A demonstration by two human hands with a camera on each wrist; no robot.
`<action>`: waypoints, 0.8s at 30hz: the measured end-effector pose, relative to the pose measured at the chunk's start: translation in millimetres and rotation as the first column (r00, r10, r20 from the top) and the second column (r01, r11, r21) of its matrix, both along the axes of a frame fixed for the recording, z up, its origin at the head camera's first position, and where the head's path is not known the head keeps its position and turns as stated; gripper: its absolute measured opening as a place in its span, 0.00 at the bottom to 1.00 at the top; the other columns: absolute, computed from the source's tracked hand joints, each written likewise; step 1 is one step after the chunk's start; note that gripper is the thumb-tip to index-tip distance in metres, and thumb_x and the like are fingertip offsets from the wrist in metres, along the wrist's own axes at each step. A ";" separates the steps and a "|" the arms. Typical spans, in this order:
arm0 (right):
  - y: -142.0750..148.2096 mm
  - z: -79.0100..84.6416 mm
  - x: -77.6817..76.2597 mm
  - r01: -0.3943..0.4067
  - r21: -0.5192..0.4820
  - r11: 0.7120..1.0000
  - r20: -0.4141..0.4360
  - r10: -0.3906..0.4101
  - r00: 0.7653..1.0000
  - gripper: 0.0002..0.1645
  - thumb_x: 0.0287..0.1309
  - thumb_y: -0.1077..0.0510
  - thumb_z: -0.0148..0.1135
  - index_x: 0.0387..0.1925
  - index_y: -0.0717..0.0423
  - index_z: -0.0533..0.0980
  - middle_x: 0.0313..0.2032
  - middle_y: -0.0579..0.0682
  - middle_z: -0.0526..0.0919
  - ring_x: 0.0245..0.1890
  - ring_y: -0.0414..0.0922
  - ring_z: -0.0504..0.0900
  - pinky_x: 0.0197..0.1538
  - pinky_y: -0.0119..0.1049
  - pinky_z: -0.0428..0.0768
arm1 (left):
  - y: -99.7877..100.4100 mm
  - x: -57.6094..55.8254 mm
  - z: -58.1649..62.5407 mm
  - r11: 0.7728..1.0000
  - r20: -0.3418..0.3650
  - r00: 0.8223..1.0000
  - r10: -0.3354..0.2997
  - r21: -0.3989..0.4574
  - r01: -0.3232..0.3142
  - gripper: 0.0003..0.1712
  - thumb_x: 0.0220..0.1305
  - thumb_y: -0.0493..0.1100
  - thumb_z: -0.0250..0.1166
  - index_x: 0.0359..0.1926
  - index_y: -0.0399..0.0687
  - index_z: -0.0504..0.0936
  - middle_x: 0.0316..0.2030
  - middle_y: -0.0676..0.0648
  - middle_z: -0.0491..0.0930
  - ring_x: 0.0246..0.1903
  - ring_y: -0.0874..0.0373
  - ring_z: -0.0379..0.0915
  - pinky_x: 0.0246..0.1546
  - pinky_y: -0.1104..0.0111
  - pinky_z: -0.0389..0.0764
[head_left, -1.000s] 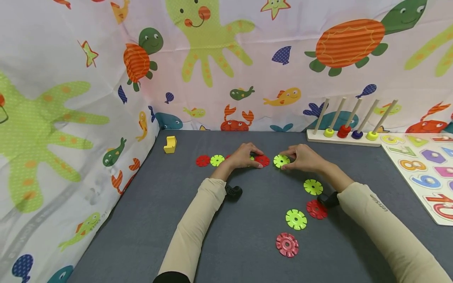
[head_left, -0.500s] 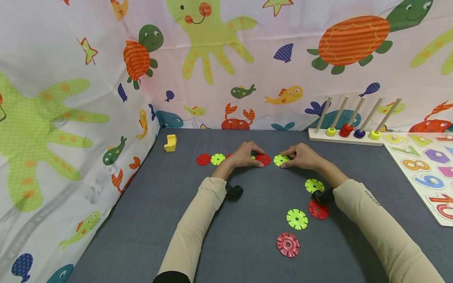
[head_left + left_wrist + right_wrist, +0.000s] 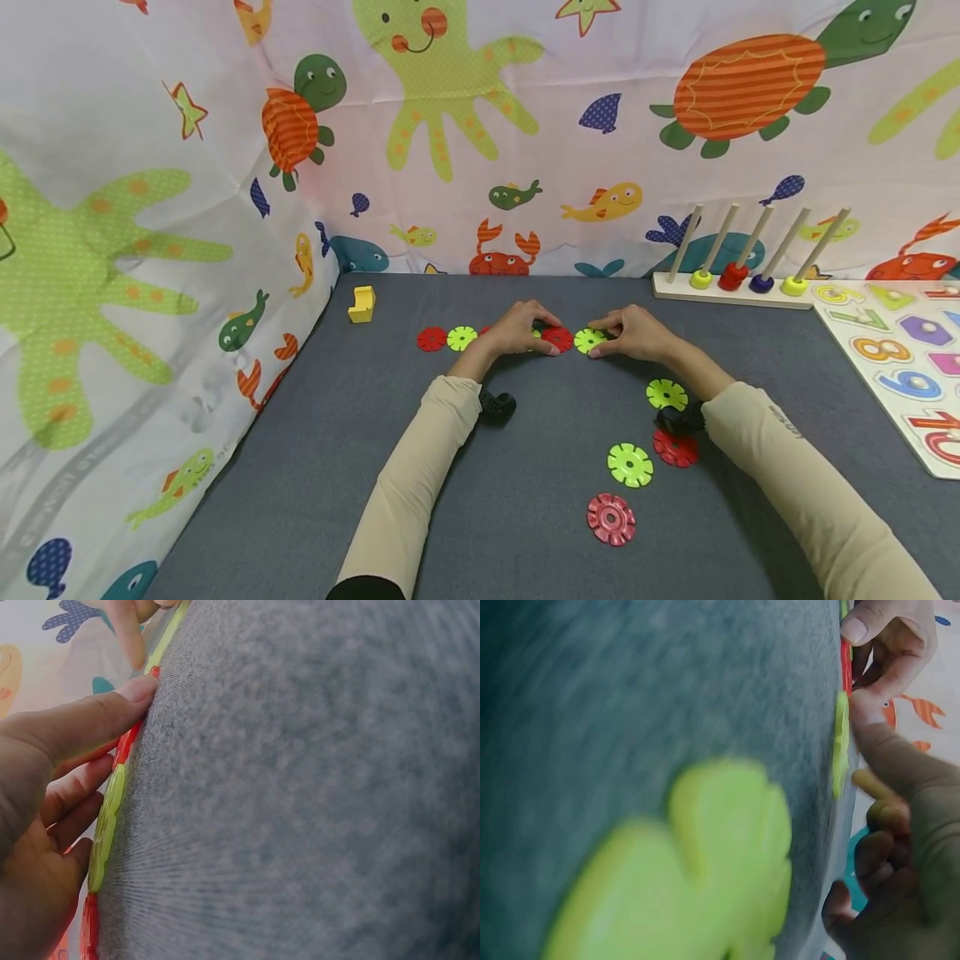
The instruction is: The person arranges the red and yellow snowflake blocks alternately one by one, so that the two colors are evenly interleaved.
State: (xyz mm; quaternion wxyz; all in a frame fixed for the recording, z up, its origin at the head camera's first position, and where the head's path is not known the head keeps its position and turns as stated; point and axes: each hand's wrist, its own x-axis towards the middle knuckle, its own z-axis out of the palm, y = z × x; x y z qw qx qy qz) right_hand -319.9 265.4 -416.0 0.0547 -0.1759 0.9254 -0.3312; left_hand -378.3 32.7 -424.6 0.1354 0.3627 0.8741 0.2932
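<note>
A row of flat notched flower discs lies across the mat, alternating red and green. My left hand (image 3: 517, 329) holds the red flower disc (image 3: 557, 338) at the row's right end between thumb and fingers, and it covers part of the row. Its thumb is on that disc's edge in the left wrist view. My right hand (image 3: 637, 333) pinches a green flower disc (image 3: 587, 340) by its edges, right beside the red one. At the row's left end are another red disc (image 3: 431, 338) and a green disc (image 3: 462, 337).
Loose discs lie at the right: green (image 3: 667, 393), red (image 3: 676, 448), green (image 3: 630, 465) and dark red (image 3: 611, 519). A yellow block (image 3: 362, 304) stands back left. A peg stand (image 3: 731, 292) and a number puzzle board (image 3: 847, 333) are at back right, before a printed curtain (image 3: 465, 225).
My right hand has slid the green disc left, closing the gap to the red disc. The left hand has stayed on the red disc.
</note>
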 end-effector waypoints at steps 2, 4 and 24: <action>3.1 3.6 2.7 -0.003 -0.025 1.000 0.015 0.003 1.000 0.30 0.44 0.53 0.71 0.51 0.62 0.77 0.20 0.46 0.62 0.22 0.40 0.61 0.26 0.32 0.60 | 1.5 0.5 0.1 1.000 -0.001 1.000 -0.002 -0.004 0.002 0.27 0.49 0.47 0.71 0.52 0.50 0.79 0.53 0.47 0.70 0.57 0.53 0.58 0.59 0.61 0.63; 7.0 8.8 5.9 -0.010 -0.052 0.999 0.028 0.012 1.000 0.29 0.46 0.53 0.70 0.51 0.62 0.77 0.20 0.46 0.62 0.21 0.40 0.61 0.25 0.33 0.61 | 2.9 1.2 0.9 1.000 0.005 1.000 0.003 0.001 -0.003 0.27 0.49 0.48 0.71 0.52 0.49 0.79 0.53 0.47 0.70 0.57 0.54 0.58 0.59 0.62 0.63; 51.0 14.8 140.2 -0.229 -0.084 0.970 0.047 0.234 0.971 0.27 0.47 0.50 0.69 0.51 0.53 0.78 0.26 0.43 0.65 0.26 0.35 0.64 0.26 0.29 0.62 | 41.5 7.2 -0.2 0.997 0.015 0.999 -0.034 0.063 0.033 0.25 0.49 0.45 0.72 0.50 0.46 0.80 0.50 0.46 0.72 0.53 0.55 0.63 0.55 0.66 0.66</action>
